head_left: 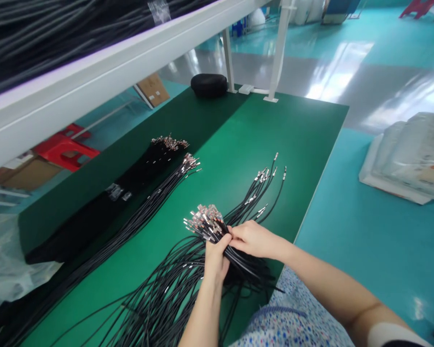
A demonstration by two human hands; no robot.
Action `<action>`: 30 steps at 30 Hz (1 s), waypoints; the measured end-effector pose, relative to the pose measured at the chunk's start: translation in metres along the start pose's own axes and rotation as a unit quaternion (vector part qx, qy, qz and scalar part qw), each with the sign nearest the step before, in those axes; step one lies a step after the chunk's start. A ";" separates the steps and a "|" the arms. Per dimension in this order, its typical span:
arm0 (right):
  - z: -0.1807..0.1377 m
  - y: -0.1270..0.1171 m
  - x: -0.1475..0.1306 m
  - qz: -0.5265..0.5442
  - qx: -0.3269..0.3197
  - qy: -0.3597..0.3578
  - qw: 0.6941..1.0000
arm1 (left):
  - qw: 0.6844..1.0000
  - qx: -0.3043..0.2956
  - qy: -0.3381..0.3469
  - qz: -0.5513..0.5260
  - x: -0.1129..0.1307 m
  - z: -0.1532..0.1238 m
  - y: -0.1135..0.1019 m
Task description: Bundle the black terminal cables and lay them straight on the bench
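My left hand (215, 258) is wrapped round a bundle of thin black wires (206, 226) whose metal terminal ends stick up together above my fingers. Against the same bundle, just to the right, my right hand (252, 238) pinches some of its wires with closed fingers. The wires trail down and left over the green table (238, 144). A looser fan of black wires with terminals (264, 188) lies beyond my hands.
A long row of wires (144, 207) and a taped black bundle (104, 207) lie to the left. A white shelf beam (112, 67) crosses overhead with cables above. A black round object (209, 85) sits at the far end. Plastic-wrapped stacks (408, 159) rest on the floor.
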State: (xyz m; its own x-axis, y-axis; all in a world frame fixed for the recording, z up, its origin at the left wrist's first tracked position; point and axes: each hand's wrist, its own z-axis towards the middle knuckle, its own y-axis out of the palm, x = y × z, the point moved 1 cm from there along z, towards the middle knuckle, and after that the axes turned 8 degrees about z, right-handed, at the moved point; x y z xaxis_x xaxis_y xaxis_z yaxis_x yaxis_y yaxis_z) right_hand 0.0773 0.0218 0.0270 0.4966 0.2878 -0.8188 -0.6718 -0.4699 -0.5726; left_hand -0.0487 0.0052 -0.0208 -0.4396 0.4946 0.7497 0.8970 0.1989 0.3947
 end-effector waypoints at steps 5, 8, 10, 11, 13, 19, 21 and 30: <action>-0.005 -0.011 0.021 0.220 -0.013 0.138 0.965 | 0.998 0.029 0.016 0.045 0.001 -0.001 0.009; -0.008 -0.048 0.075 0.240 0.138 0.294 0.915 | 0.999 0.027 0.018 0.027 0.000 0.003 0.011; -0.014 -0.073 0.118 0.163 0.232 0.382 0.880 | 1.000 -0.002 0.018 0.004 0.000 0.007 0.009; -0.017 -0.081 0.137 0.128 0.241 0.421 0.865 | 1.000 -0.014 0.018 -0.009 0.000 0.009 0.007; -0.022 -0.083 0.165 0.093 0.212 0.467 0.853 | 0.999 -0.031 0.015 -0.029 0.000 0.013 0.004; -0.021 -0.010 0.161 0.167 0.014 0.441 0.882 | 0.998 -0.046 0.017 -0.028 0.004 0.015 0.004; -0.018 0.012 0.153 0.150 0.022 0.458 0.876 | 0.999 -0.037 0.022 -0.015 0.006 0.010 0.005; 0.000 0.035 0.142 0.053 0.222 0.524 0.821 | 0.996 -0.019 0.080 0.039 0.005 -0.022 0.018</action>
State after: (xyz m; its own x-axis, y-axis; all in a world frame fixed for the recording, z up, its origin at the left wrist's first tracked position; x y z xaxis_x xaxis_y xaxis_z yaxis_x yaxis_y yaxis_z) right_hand 0.1242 0.0460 -0.1097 0.4667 -0.7202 -0.5134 -0.7599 -0.0294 -0.6494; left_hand -0.0362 -0.0069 0.0014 -0.3737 0.3663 0.8522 0.9274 0.1317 0.3501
